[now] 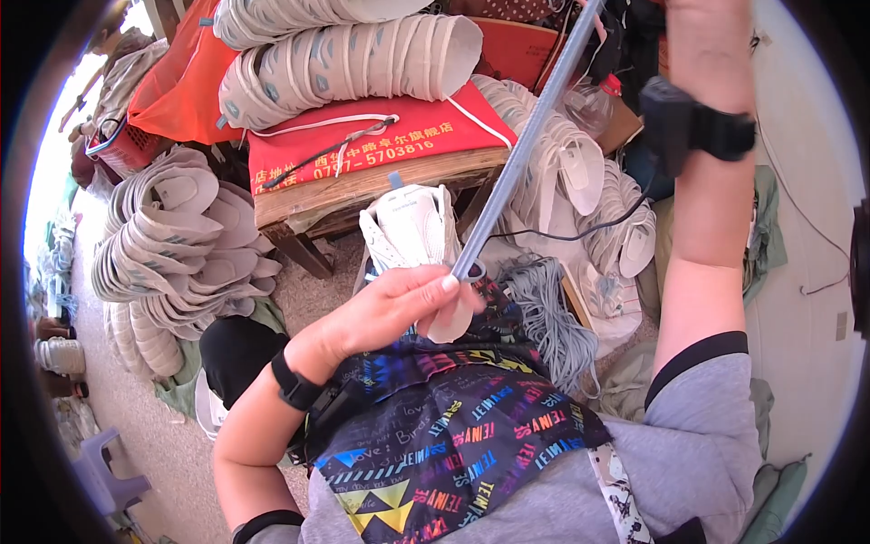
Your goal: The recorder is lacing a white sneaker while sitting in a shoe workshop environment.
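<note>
A grey shoelace (530, 127) runs taut from the left hand (399, 304), pinching its lower end beside a white shoe (410, 227) on the lap, up to the raised right hand (702, 36), whose grip I cannot tell. Stacked white soles (353, 59) lie on the wooden bench (381, 186) behind, more soles (172, 245) heaped below its left edge, and a bundle of grey laces (548, 317) lies by the knee.

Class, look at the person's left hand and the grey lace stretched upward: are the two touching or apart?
Touching. The head view shows the left hand with its fingertips pinched around the lower end of the grey lace, which runs taut up toward the raised right arm.
</note>
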`<state>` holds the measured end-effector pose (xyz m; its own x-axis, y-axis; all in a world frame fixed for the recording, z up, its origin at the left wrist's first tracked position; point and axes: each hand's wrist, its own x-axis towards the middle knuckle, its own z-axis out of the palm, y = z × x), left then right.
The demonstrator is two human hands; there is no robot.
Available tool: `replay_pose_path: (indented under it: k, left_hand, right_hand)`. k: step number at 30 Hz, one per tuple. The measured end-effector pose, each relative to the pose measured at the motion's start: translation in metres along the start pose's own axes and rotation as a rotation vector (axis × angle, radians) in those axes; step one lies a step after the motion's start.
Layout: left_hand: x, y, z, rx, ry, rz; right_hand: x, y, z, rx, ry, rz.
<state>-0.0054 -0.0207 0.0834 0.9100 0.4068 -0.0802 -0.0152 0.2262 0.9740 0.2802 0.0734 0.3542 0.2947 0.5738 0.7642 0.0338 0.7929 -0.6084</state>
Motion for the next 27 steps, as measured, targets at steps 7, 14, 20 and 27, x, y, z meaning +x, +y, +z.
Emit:
replay_pose_path:
  k: [7,14,20,27]
  left_hand:
    - [-0.032,0.069,-0.018,-0.055,0.318,0.34]
    - [-0.035,-0.041,-0.05,0.353,0.737,0.02]
    - [-0.039,-0.079,-0.03,0.608,0.564,-0.213]
    - [-0.044,-0.088,-0.038,0.495,0.532,-0.373]
  right_hand:
    - [-0.132,0.095,-0.039,-0.769,-0.728,0.568]
    - [-0.289,0.077,-0.03,-0.635,-1.035,0.664]
    - [-0.314,0.076,-0.029,-0.637,-0.963,0.715]
    - [-0.307,0.084,-0.037,-0.579,-1.151,0.761]
